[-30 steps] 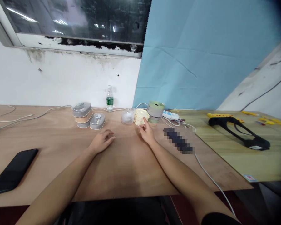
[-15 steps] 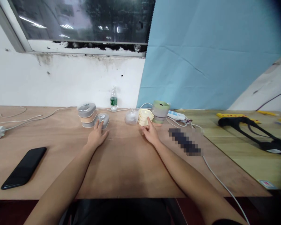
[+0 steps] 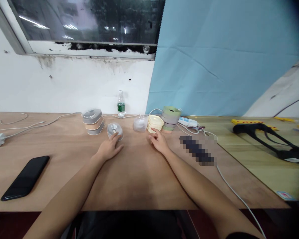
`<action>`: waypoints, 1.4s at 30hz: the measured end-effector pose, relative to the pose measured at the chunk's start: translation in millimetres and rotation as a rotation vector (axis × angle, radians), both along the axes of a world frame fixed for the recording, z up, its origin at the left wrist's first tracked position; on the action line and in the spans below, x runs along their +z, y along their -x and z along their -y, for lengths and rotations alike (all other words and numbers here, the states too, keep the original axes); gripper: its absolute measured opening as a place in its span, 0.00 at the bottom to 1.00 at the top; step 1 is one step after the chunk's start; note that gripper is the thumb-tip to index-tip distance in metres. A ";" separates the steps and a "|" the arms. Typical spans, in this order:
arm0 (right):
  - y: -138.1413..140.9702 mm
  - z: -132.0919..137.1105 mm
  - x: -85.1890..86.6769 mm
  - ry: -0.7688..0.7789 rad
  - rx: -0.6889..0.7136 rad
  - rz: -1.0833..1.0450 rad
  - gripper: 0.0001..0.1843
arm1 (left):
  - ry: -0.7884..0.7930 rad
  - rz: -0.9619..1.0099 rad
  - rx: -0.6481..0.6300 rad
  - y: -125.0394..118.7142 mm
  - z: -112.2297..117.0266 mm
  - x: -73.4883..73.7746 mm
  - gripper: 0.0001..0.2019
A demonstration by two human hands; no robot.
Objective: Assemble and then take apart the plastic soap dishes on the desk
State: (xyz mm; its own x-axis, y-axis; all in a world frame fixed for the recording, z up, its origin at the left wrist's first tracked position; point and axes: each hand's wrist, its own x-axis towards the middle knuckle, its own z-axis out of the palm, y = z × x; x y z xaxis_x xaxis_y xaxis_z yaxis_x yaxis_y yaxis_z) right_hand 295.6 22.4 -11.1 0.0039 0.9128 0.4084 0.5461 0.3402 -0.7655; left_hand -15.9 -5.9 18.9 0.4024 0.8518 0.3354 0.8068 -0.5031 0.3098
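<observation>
My left hand [image 3: 109,148] reaches over the wooden table with its index and middle fingers resting on a low grey lid [image 3: 114,128] that has a clear rim. Its thumb is spread to the right, and the hand does not wrap round the lid. Left of it stands a pile of similar lids [image 3: 92,120], grey with a peach one between. My right hand [image 3: 159,142] has its fingers apart, with the fingertips at the front of a stack of cream-coloured cups or bowls [image 3: 155,122]. I cannot tell whether they touch. Clear plastic pieces [image 3: 140,123] lie just left of that stack.
Green and grey containers [image 3: 171,116] are stacked behind the cream stack. A water bottle [image 3: 121,105] stands against the wall. A black phone [image 3: 26,177] lies at the left, a power strip [image 3: 188,122] and cables at the right, and a black frame [image 3: 266,139] farther right.
The grey lid under my left fingers has slid right and slightly nearer, away from the pile, and my left hand has moved with it. My right index finger has lowered slightly.
</observation>
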 end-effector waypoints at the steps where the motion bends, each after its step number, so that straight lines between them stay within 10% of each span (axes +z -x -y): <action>1: 0.1 0.0 -0.1 -0.002 -0.004 0.003 0.28 | 0.007 0.010 -0.050 -3.5 3.1 0.9 0.26; 8: -0.4 1.6 0.6 -0.036 -0.019 0.122 0.23 | -0.070 0.061 -0.313 -22.1 24.4 6.3 0.23; 20: 67.6 45.0 18.4 -0.124 0.413 0.392 0.41 | -0.109 0.063 -0.093 -7.4 -3.7 -6.0 0.29; 33: 39.9 29.4 15.4 -0.208 0.341 0.151 0.22 | -0.124 0.114 -0.123 -11.5 3.4 -3.3 0.27; 42: 46.5 45.3 19.1 -0.478 0.188 0.167 0.37 | -0.110 0.519 -0.029 -18.2 8.3 -2.2 0.20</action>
